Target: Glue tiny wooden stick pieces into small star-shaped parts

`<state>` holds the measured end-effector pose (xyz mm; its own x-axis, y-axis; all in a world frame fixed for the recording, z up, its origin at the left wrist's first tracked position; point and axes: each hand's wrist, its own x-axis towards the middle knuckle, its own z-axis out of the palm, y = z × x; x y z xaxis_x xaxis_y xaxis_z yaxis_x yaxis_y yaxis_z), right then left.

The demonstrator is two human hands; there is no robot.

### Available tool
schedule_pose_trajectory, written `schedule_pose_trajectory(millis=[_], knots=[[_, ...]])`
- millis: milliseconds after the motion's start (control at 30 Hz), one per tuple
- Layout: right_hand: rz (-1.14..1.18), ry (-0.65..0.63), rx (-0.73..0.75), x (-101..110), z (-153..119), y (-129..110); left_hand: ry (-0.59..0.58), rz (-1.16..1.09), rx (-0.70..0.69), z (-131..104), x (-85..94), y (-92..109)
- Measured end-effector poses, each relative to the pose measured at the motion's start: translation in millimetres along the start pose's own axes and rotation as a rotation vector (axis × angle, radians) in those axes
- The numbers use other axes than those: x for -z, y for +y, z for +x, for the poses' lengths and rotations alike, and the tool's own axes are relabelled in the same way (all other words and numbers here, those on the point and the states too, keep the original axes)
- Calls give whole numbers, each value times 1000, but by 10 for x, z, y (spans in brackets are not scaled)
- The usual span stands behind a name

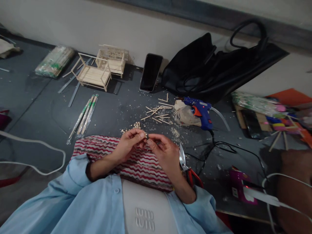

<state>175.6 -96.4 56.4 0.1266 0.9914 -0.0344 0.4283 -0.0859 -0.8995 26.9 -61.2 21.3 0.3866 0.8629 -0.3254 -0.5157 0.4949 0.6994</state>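
Note:
My left hand [130,143] and my right hand [165,152] meet at their fingertips above a red and white striped cloth [146,169]. Both are closed in a pinch around something small and dark, too small to make out. Just beyond the fingers lies a little heap of pale wood bits [136,125]. Short wooden sticks [158,112] are scattered farther up the grey table. A blue glue gun [201,112] rests to their right, its nozzle pointing left. Red-handled scissors [184,159] lie beside my right hand.
Two small wooden furniture models [94,76] stand at the back left, near packs of sticks [55,61]. A phone [151,72] leans against the wall beside a black bag [195,71]. Black cable [226,144] runs right from the glue gun. Another person's arm [294,182] shows at right.

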Motion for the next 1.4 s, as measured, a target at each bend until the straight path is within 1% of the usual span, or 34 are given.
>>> schedule_pose_trajectory(millis=[200, 333, 433, 533, 700, 800, 867, 1067, 1133, 1167, 1200, 1300, 1333, 1400], knots=[[-22, 5, 11, -28, 14, -20, -22, -41, 12, -3, 0, -4], [-23, 4, -1, -13, 23, -11, -13, 13, 36, -5, -1, 8], [-22, 10, -2, 3, 34, -9, -30, 42, 40, -7, 11, 27], [11, 3, -20, 9, 45, -11, -55, 63, 44, -7, 29, 44], [37, -16, -70, 10, 52, -7, -59, 44, 67, -6, 39, 61], [22, -4, -75, 63, 53, -16, -56, 3, 82, -8, 30, 70], [5, 25, -60, 140, 58, -27, -46, -28, 92, -7, 23, 77], [-52, 170, -36, 466, 36, -104, -14, -71, 110, 8, 19, 105], [-114, 245, -3, 571, 15, -162, -14, -70, 106, 11, 27, 119], [-166, 310, 28, 624, 10, -194, -15, -67, 100, 12, 34, 126], [-232, 403, 69, 681, 12, -223, -15, -62, 93, 12, 41, 131], [-458, 741, 205, 867, 76, -263, -14, -46, 70, 16, 64, 139], [-520, 806, 222, 929, 115, -251, -14, -41, 66, 18, 71, 139], [-595, 797, 180, 1036, 212, -186, -12, -29, 65, 21, 79, 136]])
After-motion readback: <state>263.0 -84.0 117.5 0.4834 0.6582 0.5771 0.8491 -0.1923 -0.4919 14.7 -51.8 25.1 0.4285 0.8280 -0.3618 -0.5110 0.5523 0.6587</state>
